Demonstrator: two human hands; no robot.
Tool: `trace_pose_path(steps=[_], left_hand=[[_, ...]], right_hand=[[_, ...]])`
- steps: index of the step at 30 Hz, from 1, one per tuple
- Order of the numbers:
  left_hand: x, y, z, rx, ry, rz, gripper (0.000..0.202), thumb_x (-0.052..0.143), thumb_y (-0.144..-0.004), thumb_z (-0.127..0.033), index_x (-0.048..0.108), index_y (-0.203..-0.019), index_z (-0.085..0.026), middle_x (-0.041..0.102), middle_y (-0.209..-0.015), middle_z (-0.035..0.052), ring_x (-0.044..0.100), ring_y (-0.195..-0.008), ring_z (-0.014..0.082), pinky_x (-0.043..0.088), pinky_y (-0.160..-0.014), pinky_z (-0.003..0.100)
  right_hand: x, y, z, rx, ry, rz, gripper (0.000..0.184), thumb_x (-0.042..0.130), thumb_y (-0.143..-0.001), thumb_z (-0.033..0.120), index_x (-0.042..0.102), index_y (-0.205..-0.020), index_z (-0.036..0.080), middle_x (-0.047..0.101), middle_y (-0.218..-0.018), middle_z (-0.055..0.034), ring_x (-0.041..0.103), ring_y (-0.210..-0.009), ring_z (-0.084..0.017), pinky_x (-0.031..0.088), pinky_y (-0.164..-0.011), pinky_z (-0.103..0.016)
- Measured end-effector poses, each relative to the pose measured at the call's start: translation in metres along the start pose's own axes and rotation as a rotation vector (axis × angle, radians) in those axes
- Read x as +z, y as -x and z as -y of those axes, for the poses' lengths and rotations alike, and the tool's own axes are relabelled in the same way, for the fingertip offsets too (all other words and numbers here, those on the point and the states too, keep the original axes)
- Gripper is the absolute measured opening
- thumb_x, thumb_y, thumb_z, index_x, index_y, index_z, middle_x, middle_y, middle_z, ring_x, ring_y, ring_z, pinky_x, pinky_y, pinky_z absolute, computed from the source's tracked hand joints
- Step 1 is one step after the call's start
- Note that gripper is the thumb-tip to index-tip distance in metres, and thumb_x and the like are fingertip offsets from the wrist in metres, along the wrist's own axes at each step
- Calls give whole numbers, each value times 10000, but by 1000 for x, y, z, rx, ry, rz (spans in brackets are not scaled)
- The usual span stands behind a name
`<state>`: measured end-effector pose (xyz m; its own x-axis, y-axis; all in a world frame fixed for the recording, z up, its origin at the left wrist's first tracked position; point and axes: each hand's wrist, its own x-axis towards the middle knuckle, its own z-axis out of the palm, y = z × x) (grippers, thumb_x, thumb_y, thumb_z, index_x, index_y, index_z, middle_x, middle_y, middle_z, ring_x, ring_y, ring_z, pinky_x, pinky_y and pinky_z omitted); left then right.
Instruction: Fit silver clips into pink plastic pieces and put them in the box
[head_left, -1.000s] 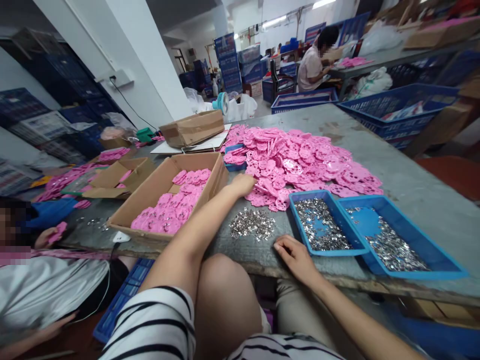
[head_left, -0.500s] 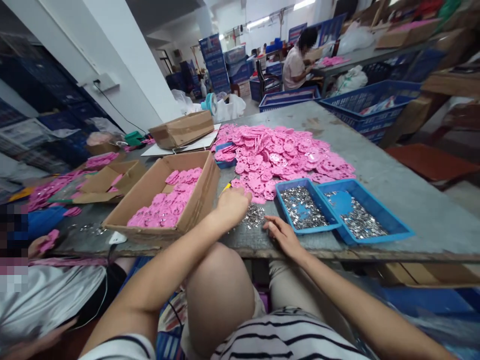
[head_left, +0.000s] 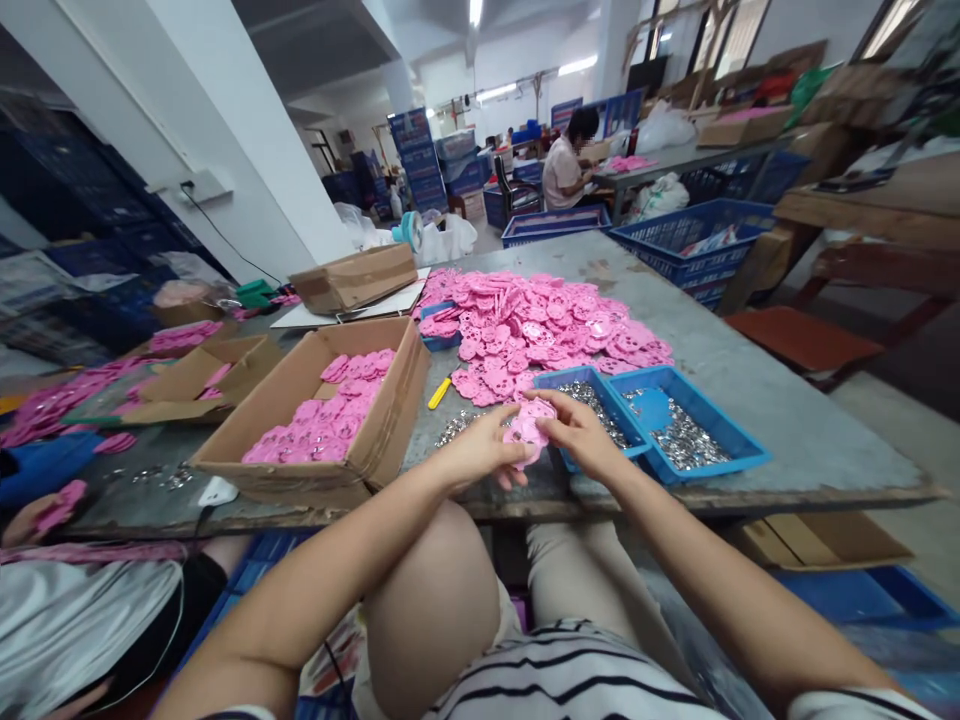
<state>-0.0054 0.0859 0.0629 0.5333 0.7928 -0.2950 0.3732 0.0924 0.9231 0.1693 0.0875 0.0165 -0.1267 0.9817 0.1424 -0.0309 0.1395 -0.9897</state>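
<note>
Both hands hold one pink flat piece with a scalloped outline [head_left: 527, 428] above the table's near edge. My left hand [head_left: 487, 447] grips its left side, thumb on top and fingers beneath. My right hand [head_left: 581, 432] pinches its right edge. Just behind the hands lies a small heap of shiny metal parts [head_left: 457, 427], partly hidden by my left hand. A yellow-handled tool [head_left: 439, 393] rests beyond it. Farther back is a large pile of similar pink pieces [head_left: 540, 325]. To the right stand two blue trays [head_left: 643, 452] [head_left: 739, 462] of small metal parts.
Left of my hands stands a cardboard box [head_left: 382, 440] with pink pieces inside. At the far left, another person's hand [head_left: 34, 520] holds a pink piece. A smaller open carton [head_left: 202, 385] is beyond. A person [head_left: 562, 170] sits at a table in the background.
My left hand has come back from the pile's front edge and now holds a pink piece. My right hand has risen from beside the metal heap to grip it too. The yellow-handled tool is more exposed.
</note>
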Motion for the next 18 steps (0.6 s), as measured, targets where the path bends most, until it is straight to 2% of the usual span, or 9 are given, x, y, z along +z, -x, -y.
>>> trace_pose_path(steps=[2, 5, 7, 9, 11, 14, 18], left_hand=[[1, -12, 0, -88, 271, 103, 544, 656, -687, -241, 495, -1189, -110, 691, -802, 78, 649, -503, 152, 462, -408, 209], [3, -25, -4, -126, 416, 127, 429, 646, -606, -174, 525, -1013, -111, 692, -740, 69, 641, -450, 162, 441, -342, 195], [4, -30, -4, -113, 468, 94, 460, 619, -578, -135, 498, -1023, -129, 702, -753, 67, 648, -450, 176, 448, -330, 201], [6, -33, 1, -113, 523, 36, 477, 586, -561, -110, 465, -1021, -148, 707, -769, 63, 658, -462, 187, 467, -342, 213], [8, -36, 7, -121, 562, -20, 457, 551, -554, -95, 443, -993, -159, 705, -771, 60, 660, -467, 186, 480, -361, 222], [12, -39, 15, -116, 582, -83, 428, 515, -559, -82, 424, -969, -166, 697, -768, 59, 642, -452, 162, 466, -371, 212], [15, -39, 16, -82, 602, -136, 364, 510, -586, -79, 436, -932, -163, 675, -753, 51, 603, -426, 133, 419, -355, 196]], right_hand=[[-9, -4, 1, -6, 16, 62, 452, 679, -683, 341, 667, -1111, 198, 536, -643, 42, 409, -519, -91, 344, -490, -237], [-24, -11, -3, 10, 47, 32, 521, 547, -818, 475, 594, -1241, 175, 606, -730, -6, 500, -551, -120, 419, -542, -272], [-34, -16, -7, 93, 403, -21, 464, 441, -897, 402, 561, -1274, 159, 668, -893, -67, 586, -665, -146, 460, -619, -283], [-41, -19, -9, 232, 894, 4, 353, 501, -864, 243, 625, -1180, 147, 680, -1060, -122, 638, -853, -182, 465, -710, -280], [-45, -20, -11, 351, 1192, 87, 243, 589, -764, 122, 708, -975, 141, 695, -1069, -154, 650, -956, -239, 452, -743, -289], [-44, -18, -13, 434, 1291, 151, 141, 621, -718, 88, 728, -787, 149, 728, -952, -166, 675, -928, -278, 434, -700, -294], [-43, -17, -14, 456, 1371, 168, 144, 587, -789, 155, 724, -830, 176, 737, -951, -138, 679, -918, -252, 403, -667, -273]])
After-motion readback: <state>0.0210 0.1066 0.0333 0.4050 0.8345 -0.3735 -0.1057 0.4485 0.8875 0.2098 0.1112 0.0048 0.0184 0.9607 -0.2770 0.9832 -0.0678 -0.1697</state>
